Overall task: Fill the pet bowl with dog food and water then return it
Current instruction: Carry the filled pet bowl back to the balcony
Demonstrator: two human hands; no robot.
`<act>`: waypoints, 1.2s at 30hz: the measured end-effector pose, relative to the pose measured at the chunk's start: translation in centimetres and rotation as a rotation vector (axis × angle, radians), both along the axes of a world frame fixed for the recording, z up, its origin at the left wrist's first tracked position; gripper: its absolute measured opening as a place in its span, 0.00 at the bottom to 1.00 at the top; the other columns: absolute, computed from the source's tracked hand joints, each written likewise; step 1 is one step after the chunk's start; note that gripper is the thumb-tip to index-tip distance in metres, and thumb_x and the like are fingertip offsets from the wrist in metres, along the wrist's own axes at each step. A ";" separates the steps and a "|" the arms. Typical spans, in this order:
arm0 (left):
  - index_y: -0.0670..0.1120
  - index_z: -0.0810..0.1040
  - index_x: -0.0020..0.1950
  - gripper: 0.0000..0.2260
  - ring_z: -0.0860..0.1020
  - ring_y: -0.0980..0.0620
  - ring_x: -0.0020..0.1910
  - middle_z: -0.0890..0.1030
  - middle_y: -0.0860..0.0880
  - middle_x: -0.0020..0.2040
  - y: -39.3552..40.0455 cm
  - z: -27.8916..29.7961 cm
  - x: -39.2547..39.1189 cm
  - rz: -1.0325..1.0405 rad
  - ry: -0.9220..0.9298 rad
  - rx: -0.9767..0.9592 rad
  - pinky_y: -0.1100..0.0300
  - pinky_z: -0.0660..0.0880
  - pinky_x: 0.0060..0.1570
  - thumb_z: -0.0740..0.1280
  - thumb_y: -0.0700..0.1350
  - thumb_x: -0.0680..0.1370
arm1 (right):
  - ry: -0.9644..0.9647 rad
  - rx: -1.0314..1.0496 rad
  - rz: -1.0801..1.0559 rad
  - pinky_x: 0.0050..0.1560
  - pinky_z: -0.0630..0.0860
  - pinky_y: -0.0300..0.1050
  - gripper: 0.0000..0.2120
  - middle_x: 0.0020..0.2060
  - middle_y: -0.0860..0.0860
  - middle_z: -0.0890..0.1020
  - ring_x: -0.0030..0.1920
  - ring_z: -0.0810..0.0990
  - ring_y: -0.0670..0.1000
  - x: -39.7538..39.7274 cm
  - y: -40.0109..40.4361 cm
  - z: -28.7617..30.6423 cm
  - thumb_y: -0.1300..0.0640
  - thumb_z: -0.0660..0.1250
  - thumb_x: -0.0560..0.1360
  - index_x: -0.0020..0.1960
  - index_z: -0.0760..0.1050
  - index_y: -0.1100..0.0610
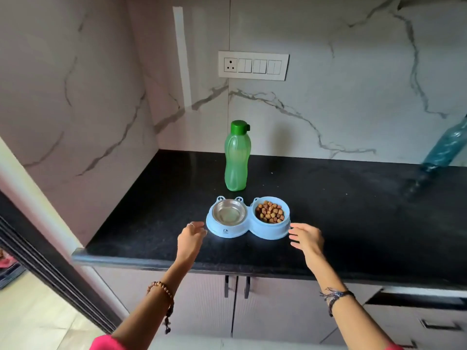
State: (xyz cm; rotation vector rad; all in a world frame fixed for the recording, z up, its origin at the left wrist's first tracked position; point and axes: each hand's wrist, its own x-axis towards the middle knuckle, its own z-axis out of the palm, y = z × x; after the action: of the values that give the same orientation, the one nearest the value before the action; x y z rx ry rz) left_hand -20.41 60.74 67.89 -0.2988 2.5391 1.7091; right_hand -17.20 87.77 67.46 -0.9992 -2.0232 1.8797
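I judge the filling done and the return step just starting. The pet bowl (247, 224), a pale blue double feeder, sits at the centre of the frame on the black counter (353, 210), near its front edge. Its right cup holds dog food (270, 214); the steel cup (229, 213) on the left looks to have water in it, though I cannot be sure.

My left hand (191, 238) is at the feeder's left end, fingers loosely spread and holding nothing, fingertips at or just short of the rim. My right hand (306, 238) mirrors it at the right end, also loosely spread and empty, fingertips about touching the wall.

Next I need a level, two-sided lift so neither cup spills. The capped green bottle (237, 157) stands just behind the feeder, so I pull toward the lower frame, where the counter lip is close. A blue bottle (447, 145) leans at the right edge, well apart.
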 end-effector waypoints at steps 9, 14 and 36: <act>0.41 0.58 0.74 0.39 0.63 0.46 0.72 0.64 0.43 0.74 -0.1 -3.7 -3.5 -0.196 -0.082 -0.312 0.55 0.60 0.71 0.75 0.42 0.68 | -0.107 0.227 0.333 0.65 0.68 0.49 0.35 0.69 0.56 0.70 0.68 0.70 0.55 -2.3 4.1 -3.2 0.62 0.74 0.69 0.72 0.63 0.58; 0.49 0.60 0.74 0.49 0.66 0.47 0.70 0.69 0.47 0.70 0.7 -4.9 -6.9 -0.290 -0.091 -0.378 0.50 0.64 0.69 0.80 0.52 0.58 | -0.141 0.274 0.648 0.70 0.61 0.50 0.49 0.73 0.48 0.64 0.73 0.61 0.51 -5.1 5.3 -4.0 0.59 0.78 0.64 0.76 0.53 0.51; 0.55 0.64 0.68 0.56 0.72 0.53 0.62 0.70 0.60 0.59 2.2 -4.2 -10.1 -0.395 0.080 -0.406 0.61 0.64 0.58 0.72 0.71 0.43 | 0.064 0.437 0.843 0.71 0.57 0.66 0.53 0.58 0.25 0.62 0.59 0.55 0.19 -8.5 6.0 -5.9 0.55 0.83 0.55 0.71 0.56 0.43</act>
State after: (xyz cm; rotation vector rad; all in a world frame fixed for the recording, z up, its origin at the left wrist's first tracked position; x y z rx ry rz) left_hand -30.50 62.93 63.70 0.2466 2.7477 1.0870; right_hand -25.73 93.73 61.61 0.0604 -2.8955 1.5642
